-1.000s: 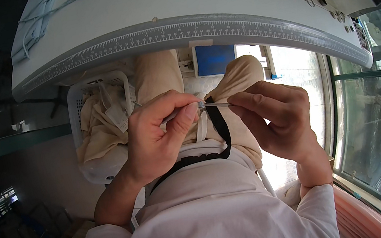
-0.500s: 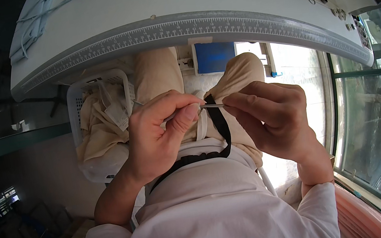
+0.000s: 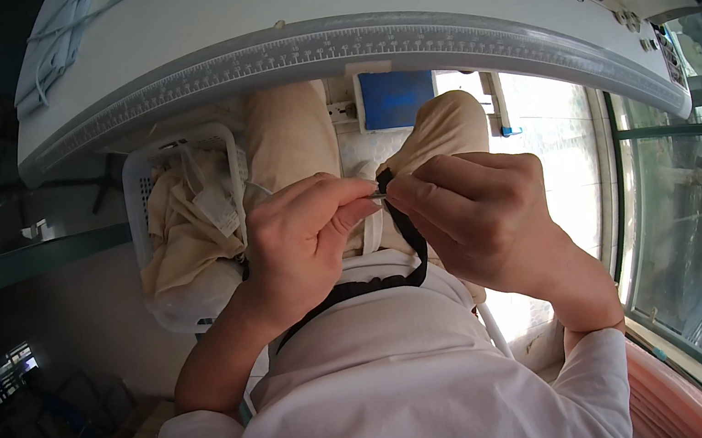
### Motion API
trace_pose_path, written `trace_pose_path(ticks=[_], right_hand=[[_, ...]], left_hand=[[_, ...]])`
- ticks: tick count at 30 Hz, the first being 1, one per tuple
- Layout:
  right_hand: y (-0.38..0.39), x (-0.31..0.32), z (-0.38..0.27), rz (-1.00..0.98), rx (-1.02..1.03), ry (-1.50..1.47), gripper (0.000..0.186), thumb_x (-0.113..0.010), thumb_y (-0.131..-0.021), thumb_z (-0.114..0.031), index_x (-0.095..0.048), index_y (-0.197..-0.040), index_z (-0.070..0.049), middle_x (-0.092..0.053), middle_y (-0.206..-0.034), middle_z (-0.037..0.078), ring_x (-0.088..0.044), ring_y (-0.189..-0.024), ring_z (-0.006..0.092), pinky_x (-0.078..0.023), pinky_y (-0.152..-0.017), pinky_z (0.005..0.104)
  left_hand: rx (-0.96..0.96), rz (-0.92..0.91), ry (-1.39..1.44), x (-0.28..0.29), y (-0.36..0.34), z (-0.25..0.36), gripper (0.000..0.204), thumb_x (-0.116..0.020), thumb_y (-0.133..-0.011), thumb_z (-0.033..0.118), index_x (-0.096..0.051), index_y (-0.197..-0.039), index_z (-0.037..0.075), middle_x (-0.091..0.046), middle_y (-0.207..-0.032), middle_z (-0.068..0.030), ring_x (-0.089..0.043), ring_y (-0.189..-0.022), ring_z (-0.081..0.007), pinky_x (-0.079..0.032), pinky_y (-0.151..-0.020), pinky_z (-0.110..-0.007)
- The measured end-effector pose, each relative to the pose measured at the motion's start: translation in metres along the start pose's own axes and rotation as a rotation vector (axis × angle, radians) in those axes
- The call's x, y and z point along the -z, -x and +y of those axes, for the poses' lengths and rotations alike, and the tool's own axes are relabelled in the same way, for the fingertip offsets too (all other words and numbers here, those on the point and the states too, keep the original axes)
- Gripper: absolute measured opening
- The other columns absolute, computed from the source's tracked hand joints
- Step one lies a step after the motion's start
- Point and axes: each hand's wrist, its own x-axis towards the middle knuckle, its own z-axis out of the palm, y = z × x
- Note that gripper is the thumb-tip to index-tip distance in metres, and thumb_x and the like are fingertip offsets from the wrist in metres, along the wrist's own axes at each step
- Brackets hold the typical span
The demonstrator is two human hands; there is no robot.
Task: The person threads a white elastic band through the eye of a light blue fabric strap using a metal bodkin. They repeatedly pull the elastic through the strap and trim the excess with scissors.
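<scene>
My left hand [image 3: 293, 233] is closed in a pinch, thumb against forefinger, above my lap. Behind its knuckles a thin grey metal end [image 3: 257, 188] sticks out; the rest is hidden in the hand. My right hand [image 3: 480, 211] is pinched too, its fingertips almost touching the left ones. Between them shows a short bit of a thin metal rod [image 3: 378, 196]; its exact kind is too small to make out. A black strap [image 3: 410, 232] runs from my waist up behind the right fingertips.
Ahead lies a white sewing-machine table [image 3: 241, 5] with a grey ruler edge [image 3: 188, 75]. At the left stands a white plastic basket [image 3: 132, 177] holding beige cloth [image 3: 175, 220]. A blue panel [image 3: 398, 100] is below the table. Glass panes [image 3: 681, 192] stand at the right.
My right hand has moved left, up against the left fingertips. Less of the metal rod shows between the hands. The left hand has hardly moved.
</scene>
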Motion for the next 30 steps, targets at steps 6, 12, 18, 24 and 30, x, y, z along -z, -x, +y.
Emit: trace_pose_path(ticks=[6,12,18,24,30], right_hand=[[-0.002,0.003,-0.005,-0.011,-0.064,-0.081,0.020,-0.077,-0.070,0.000,-0.071,-0.088,-0.004,-0.064,-0.071,0.004,-0.064,-0.057,0.0206,-0.049,-0.048,0.0307],[-0.004,0.007,-0.007,-0.023,-0.077,-0.089,0.018,-0.076,-0.071,0.001,-0.071,-0.088,-0.003,-0.066,-0.071,0.004,-0.065,-0.058,0.0205,-0.050,-0.049,0.0301],[0.002,-0.003,-0.002,0.047,-0.046,-0.093,0.020,-0.074,-0.069,-0.004,-0.071,-0.089,-0.006,-0.054,-0.067,0.000,-0.058,-0.054,0.0168,-0.042,-0.043,0.0322],[-0.001,0.000,-0.008,-0.042,-0.035,0.013,0.018,-0.076,-0.072,0.001,-0.071,-0.088,-0.004,-0.063,-0.069,0.003,-0.062,-0.055,0.0198,-0.047,-0.046,0.0305],[0.000,-0.001,-0.005,-0.028,-0.116,-0.127,0.015,-0.077,-0.073,0.000,-0.071,-0.086,-0.004,-0.063,-0.068,0.004,-0.062,-0.054,0.0206,-0.046,-0.046,0.0311]], left_hand=[[0.133,0.026,0.038,0.005,0.007,0.005,0.024,-0.073,-0.083,-0.005,-0.066,-0.105,-0.001,-0.069,-0.081,-0.0096,-0.067,-0.075,-0.0174,-0.053,-0.065,-0.029],[-0.212,0.105,-0.204,0.009,0.005,-0.006,0.027,-0.080,-0.072,-0.004,-0.065,-0.094,-0.001,-0.068,-0.082,-0.0120,-0.067,-0.070,-0.0270,-0.053,-0.059,-0.035],[-0.309,0.106,-0.296,0.007,0.004,-0.006,0.028,-0.080,-0.069,-0.004,-0.064,-0.092,-0.004,-0.066,-0.085,-0.0129,-0.066,-0.071,-0.0283,-0.052,-0.059,-0.036],[-0.357,0.079,-0.374,0.002,0.004,-0.010,0.028,-0.080,-0.069,-0.002,-0.063,-0.091,-0.003,-0.064,-0.082,-0.0128,-0.063,-0.069,-0.0284,-0.051,-0.058,-0.036],[-0.315,0.041,-0.349,0.005,0.007,-0.010,0.027,-0.078,-0.070,-0.001,-0.064,-0.092,-0.002,-0.063,-0.081,-0.0113,-0.060,-0.068,-0.0270,-0.048,-0.057,-0.036]])
